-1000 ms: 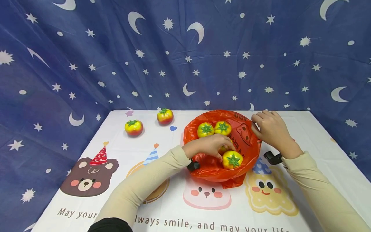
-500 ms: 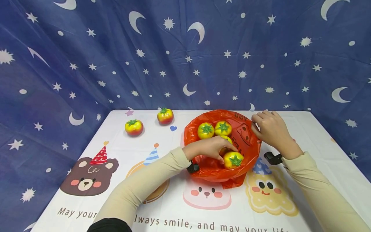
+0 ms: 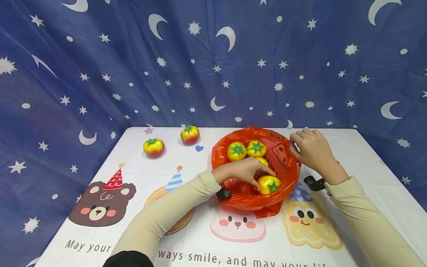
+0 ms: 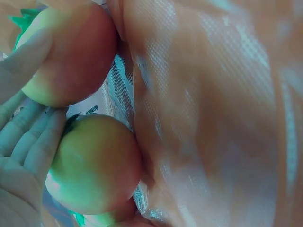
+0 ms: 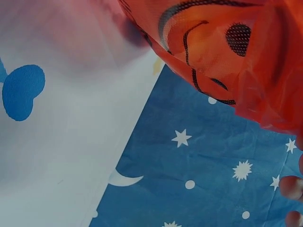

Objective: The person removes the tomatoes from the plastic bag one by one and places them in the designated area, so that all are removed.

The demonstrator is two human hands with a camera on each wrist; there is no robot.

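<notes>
Sitting inside the red bag [image 3: 289, 178] at 4–5 o'clock (clock = bag in head view), the front fruit [image 3: 267, 185] is being held by the left hand [image 3: 245, 171]: grip spread about fruit-wide, thumb one side, fingers opposite. Bag rim is being held at 2 o'clock by the right hand [image 3: 310, 150], fingers curled. Three more fruits are being contained: rear-left fruit [image 3: 237, 151] at 10, rear fruit [image 3: 256, 148] at 12, middle fruit [image 3: 262, 161] near centre, partly being hidden by the left hand. Near loose fruit [image 3: 154, 148] and far loose fruit [image 3: 190, 135] are being supported by the tabletop [image 3: 143, 170], outside toward 9–10.
</notes>
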